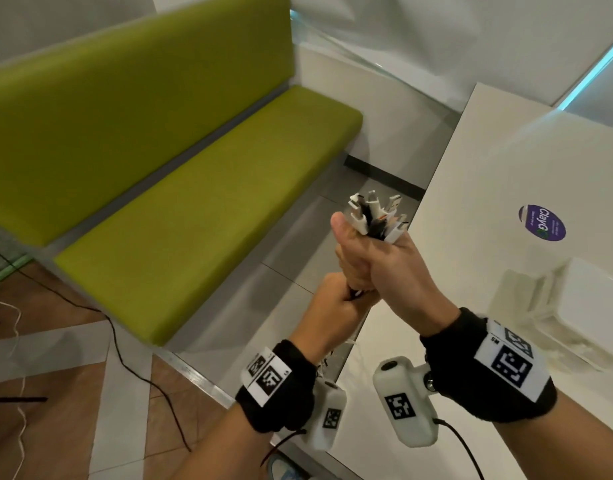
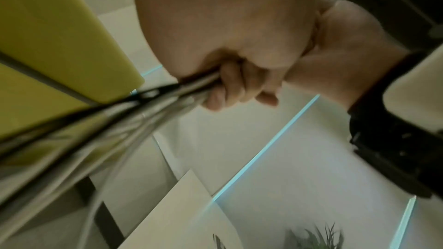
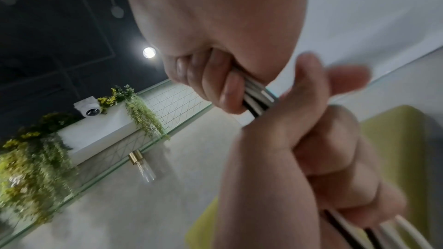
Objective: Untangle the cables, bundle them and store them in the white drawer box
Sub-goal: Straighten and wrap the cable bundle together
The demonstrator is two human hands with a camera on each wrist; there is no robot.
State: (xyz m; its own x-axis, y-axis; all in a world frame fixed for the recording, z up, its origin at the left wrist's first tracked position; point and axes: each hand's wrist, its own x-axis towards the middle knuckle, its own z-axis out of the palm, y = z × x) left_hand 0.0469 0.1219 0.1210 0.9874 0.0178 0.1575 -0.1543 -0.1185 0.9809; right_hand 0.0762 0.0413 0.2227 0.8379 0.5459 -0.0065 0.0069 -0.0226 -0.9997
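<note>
Both fists grip one bunch of white and black cables (image 1: 376,220) upright, just off the white table's (image 1: 471,188) left edge. My right hand (image 1: 367,261) holds the top, with several plug ends fanning out above the thumb. Directly beneath it, my left hand (image 1: 334,308) clasps the same bunch. In the left wrist view the left hand's fingers (image 2: 233,87) curl round the cables (image 2: 115,122), which stream out blurred to the lower left. In the right wrist view the right hand's fingers (image 3: 215,86) wrap the cables (image 3: 257,95); the left hand (image 3: 316,150) is below. A blurred white drawer box (image 1: 575,306) sits on the table at right.
A green bench (image 1: 180,188) runs along the left. Loose black and white cords (image 1: 125,362) lie across the floor beside it. A purple round sticker (image 1: 542,223) marks the table top. Hanging plants (image 3: 36,168) and a dome camera (image 3: 87,108) show overhead.
</note>
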